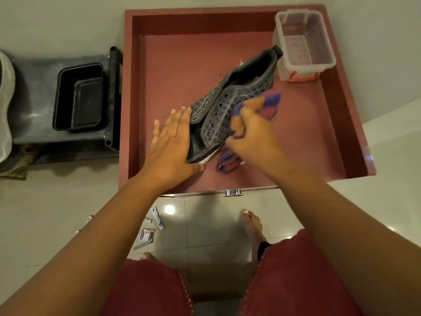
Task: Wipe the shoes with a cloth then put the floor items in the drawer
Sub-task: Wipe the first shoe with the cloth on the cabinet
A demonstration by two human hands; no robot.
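left hand [173,142] flat, fingers straight, bracing shoe [230,103] inside drawer [136,92] so it won't slide; right hand [248,131] clutching cloth [266,103] against shoe's side, wiping.

Left hand [175,140] flat, right hand [252,135] clenched

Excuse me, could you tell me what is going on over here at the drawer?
A person is wiping a grey shoe that lies in an open reddish drawer. The left hand rests flat against the shoe's toe end to steady it, while the right hand grips a purple and orange cloth against its side. A clear plastic container sits in the drawer's far right corner. Small packets and tubes lie on the floor tiles, not yet put away.
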